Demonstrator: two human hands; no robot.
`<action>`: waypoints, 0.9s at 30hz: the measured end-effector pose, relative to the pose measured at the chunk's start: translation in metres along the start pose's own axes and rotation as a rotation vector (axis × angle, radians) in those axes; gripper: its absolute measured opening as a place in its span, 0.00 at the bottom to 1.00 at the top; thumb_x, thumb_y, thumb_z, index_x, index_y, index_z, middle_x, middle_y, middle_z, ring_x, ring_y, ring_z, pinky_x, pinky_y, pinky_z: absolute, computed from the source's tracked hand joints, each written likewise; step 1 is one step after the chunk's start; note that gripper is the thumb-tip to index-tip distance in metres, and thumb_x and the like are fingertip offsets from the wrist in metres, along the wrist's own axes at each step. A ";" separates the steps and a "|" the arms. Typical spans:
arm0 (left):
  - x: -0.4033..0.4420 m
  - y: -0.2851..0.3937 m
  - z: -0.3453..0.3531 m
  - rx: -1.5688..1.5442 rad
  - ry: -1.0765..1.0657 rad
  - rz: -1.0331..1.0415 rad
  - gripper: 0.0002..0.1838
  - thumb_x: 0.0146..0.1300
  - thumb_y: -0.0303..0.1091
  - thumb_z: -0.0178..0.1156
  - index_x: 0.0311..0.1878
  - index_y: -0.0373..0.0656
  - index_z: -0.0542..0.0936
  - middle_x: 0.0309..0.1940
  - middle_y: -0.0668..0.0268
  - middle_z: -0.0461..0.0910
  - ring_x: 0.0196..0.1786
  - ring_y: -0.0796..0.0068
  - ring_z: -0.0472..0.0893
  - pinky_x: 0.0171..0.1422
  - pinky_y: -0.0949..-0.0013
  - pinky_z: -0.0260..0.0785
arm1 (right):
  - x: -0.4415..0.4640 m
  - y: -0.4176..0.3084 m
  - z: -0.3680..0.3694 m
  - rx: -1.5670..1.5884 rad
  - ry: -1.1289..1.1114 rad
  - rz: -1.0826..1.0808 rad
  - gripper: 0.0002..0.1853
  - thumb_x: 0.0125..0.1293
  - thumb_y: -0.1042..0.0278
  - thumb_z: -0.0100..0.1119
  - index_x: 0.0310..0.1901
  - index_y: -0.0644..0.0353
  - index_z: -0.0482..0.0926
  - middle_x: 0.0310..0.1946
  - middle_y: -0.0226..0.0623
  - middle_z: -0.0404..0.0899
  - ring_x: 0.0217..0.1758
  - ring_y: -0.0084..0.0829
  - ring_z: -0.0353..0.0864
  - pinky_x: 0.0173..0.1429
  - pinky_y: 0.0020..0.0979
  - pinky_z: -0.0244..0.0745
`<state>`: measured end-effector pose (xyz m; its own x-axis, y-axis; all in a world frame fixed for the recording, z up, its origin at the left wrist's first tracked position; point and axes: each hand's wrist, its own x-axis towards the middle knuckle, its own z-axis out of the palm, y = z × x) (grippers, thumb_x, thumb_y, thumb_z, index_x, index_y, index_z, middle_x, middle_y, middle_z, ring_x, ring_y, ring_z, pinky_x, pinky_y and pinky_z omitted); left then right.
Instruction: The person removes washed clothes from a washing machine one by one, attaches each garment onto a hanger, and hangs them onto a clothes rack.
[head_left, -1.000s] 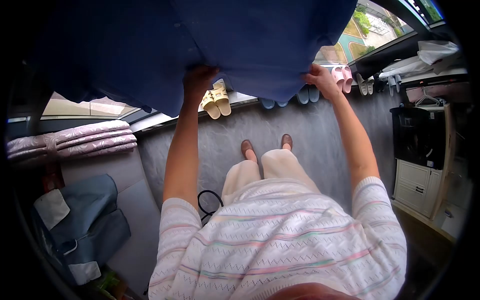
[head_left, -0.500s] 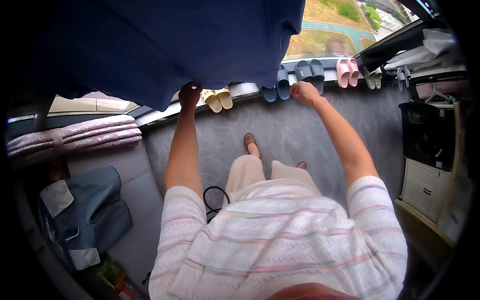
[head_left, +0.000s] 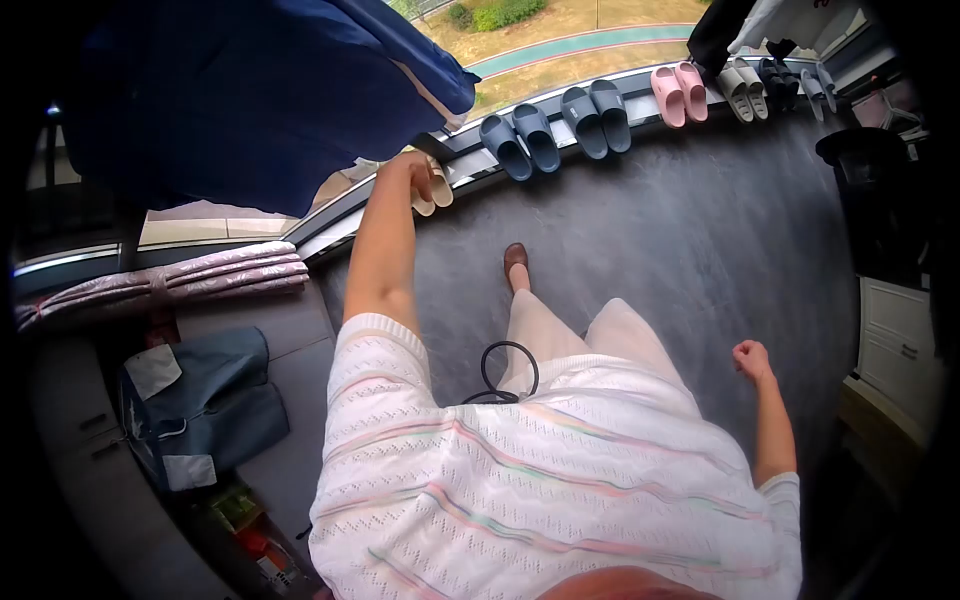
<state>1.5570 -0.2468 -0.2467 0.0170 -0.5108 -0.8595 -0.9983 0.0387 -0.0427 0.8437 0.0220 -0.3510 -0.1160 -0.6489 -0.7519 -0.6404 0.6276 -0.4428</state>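
A dark blue garment (head_left: pixel 250 110) hangs at the upper left, its lower edge just above and beside my left hand (head_left: pixel 408 172). That hand is raised at the window sill with its fingers loosely bent downward, apart from the cloth and apparently empty. Behind it, partly covered, is a pair of pale yellow slippers (head_left: pixel 441 187). My right hand (head_left: pixel 749 358) is low at my right side, over the floor, its fingers curled closed with nothing visible in them.
Along the sill (head_left: pixel 465 180) stand dark blue slippers (head_left: pixel 520 142), dark grey slippers (head_left: pixel 597 120) and pink slippers (head_left: pixel 680 95). At left are a folded patterned cloth (head_left: pixel 170 283) and a blue-grey bag (head_left: pixel 215 400). A white cabinet (head_left: pixel 900 340) is at right, above the grey floor (head_left: pixel 640 230).
The blue garment has swung up and left, showing more of the window. My right hand has dropped from near the slippers to my right side. My left hand has turned, fingers now downward.
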 end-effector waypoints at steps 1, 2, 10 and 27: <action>0.018 0.030 0.028 -0.311 0.135 0.033 0.31 0.43 0.46 0.65 0.54 0.48 0.74 0.51 0.56 0.74 0.53 0.65 0.74 0.53 0.67 0.66 | -0.025 0.018 -0.016 0.055 0.011 0.110 0.03 0.53 0.71 0.53 0.27 0.60 0.75 0.17 0.31 0.73 0.17 0.22 0.73 0.17 0.24 0.65; -0.005 0.080 0.032 -0.866 0.253 -0.108 0.33 0.41 0.45 0.67 0.55 0.48 0.74 0.49 0.55 0.76 0.51 0.66 0.76 0.53 0.70 0.66 | -0.039 0.052 -0.025 0.164 0.053 0.170 0.03 0.55 0.71 0.53 0.27 0.59 0.74 0.17 0.31 0.72 0.16 0.22 0.72 0.15 0.25 0.63; -0.024 0.063 -0.097 -1.532 1.080 -0.096 0.18 0.50 0.46 0.64 0.35 0.42 0.76 0.31 0.65 0.78 0.34 0.70 0.80 0.27 0.66 0.68 | -0.060 0.136 -0.037 0.283 0.004 0.382 0.05 0.56 0.69 0.54 0.30 0.60 0.75 0.19 0.31 0.74 0.17 0.23 0.73 0.14 0.24 0.62; 0.191 0.375 -0.149 -0.662 0.162 0.033 0.11 0.53 0.37 0.55 0.38 0.44 0.78 0.22 0.65 0.75 0.20 0.72 0.76 0.21 0.63 0.65 | -0.006 0.110 -0.170 0.647 0.177 0.406 0.10 0.57 0.64 0.54 0.38 0.57 0.77 0.26 0.28 0.77 0.24 0.18 0.75 0.21 0.20 0.64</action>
<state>1.1773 -0.4575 -0.3511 0.0287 -0.6426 -0.7657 -0.8226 -0.4504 0.3472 0.6451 0.0220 -0.3118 -0.4003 -0.3393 -0.8513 0.0417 0.9212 -0.3868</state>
